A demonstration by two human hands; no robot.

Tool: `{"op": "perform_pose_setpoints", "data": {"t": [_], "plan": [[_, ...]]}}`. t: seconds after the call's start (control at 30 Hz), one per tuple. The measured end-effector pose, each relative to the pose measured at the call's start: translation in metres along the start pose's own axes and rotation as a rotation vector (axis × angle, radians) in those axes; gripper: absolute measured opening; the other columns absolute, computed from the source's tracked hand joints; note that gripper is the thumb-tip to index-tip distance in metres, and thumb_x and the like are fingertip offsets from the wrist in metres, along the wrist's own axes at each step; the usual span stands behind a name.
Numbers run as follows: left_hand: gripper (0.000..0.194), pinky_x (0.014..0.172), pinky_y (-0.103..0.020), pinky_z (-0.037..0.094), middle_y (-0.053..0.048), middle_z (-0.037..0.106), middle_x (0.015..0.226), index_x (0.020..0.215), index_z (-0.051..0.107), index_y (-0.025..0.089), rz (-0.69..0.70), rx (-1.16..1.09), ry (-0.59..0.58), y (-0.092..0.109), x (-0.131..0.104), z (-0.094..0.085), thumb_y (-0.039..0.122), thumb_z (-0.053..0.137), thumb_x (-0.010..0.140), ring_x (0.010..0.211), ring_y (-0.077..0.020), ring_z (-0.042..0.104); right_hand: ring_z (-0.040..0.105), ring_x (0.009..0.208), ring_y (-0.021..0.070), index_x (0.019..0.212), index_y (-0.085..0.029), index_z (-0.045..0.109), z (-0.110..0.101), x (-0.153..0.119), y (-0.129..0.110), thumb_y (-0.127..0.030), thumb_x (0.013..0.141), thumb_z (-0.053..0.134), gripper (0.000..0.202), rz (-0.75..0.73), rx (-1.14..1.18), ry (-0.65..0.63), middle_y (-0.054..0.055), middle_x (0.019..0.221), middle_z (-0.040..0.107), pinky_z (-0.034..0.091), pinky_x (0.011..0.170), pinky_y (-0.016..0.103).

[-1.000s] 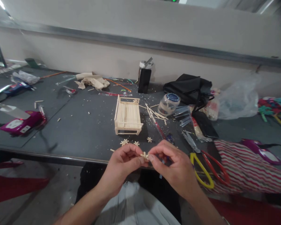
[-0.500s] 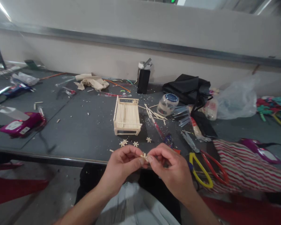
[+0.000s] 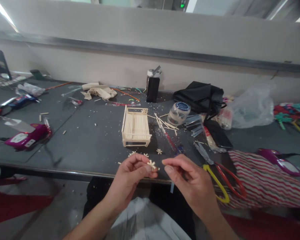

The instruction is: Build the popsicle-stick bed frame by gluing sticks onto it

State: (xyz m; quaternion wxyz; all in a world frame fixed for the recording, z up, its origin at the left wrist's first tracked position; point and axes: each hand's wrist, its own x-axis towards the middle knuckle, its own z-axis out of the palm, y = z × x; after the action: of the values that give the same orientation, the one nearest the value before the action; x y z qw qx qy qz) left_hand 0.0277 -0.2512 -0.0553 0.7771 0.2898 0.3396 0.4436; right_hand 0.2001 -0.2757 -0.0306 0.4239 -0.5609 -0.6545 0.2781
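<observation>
A small star-shaped piece of pale sticks (image 3: 151, 164) is pinched between the thumb and fingers of my left hand (image 3: 133, 173), over the table's front edge. Just right of it, my right hand (image 3: 187, 178) has its thumb and forefinger a little apart, with nothing seen between the tips; a pale blue strip (image 3: 172, 187) shows beneath its curled fingers. Beyond both hands stands a miniature bed of pale sticks (image 3: 136, 126) with railings. Similar stars lie in front of it, one of them on the right (image 3: 159, 151), others partly behind my left hand.
Scissors (image 3: 216, 166) and striped cloth (image 3: 260, 176) lie right. Loose sticks (image 3: 166, 123), a blue-lidded jar (image 3: 179, 112), a black bag (image 3: 200, 95) and a black container (image 3: 153, 87) stand or lie farther back. A purple glue gun (image 3: 27, 136) is at left.
My right hand has let go of the star and moved right, its finger and thumb parting. The star stays in my left hand, now more visible. The view has shifted slightly.
</observation>
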Motion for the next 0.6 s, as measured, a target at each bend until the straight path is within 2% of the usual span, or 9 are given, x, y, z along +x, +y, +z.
{"op": "perform_pose_setpoints", "data": {"t": [0.13, 0.27, 0.6], "plan": [[0.020, 0.074, -0.022, 0.050, -0.004, 0.071, 0.080, 0.092, 0.064, 0.014, 0.003, 0.007, 0.025, 0.000, 0.001, 0.001, 0.018, 0.072, 0.074, 0.072, -0.0127, 0.067, 0.051, 0.061, 0.0088, 0.089, -0.024, 0.068, 0.005, 0.001, -0.001, -0.029, 0.085, 0.059, 0.011, 0.020, 0.014, 0.005, -0.003, 0.073, 0.059, 0.042, 0.055, 0.019], [0.018, 0.072, -0.022, 0.051, -0.005, 0.071, 0.081, 0.090, 0.065, 0.013, -0.011, -0.002, 0.071, 0.004, 0.002, 0.002, 0.018, 0.072, 0.074, 0.072, -0.0127, 0.067, 0.051, 0.060, 0.0089, 0.089, -0.024, 0.068, 0.004, 0.003, -0.007, -0.029, 0.085, 0.058, 0.012, 0.016, 0.022, 0.041, -0.003, 0.073, 0.059, 0.042, 0.055, 0.020], [0.016, 0.071, -0.023, 0.051, -0.005, 0.070, 0.084, 0.088, 0.063, 0.013, -0.021, 0.009, 0.015, 0.018, 0.001, 0.007, 0.018, 0.071, 0.075, 0.072, -0.0134, 0.067, 0.053, 0.059, 0.0098, 0.089, -0.021, 0.069, 0.006, 0.018, -0.020, -0.031, 0.084, 0.060, 0.014, 0.038, 0.038, 0.043, -0.002, 0.070, 0.062, 0.043, 0.055, 0.020]]}}
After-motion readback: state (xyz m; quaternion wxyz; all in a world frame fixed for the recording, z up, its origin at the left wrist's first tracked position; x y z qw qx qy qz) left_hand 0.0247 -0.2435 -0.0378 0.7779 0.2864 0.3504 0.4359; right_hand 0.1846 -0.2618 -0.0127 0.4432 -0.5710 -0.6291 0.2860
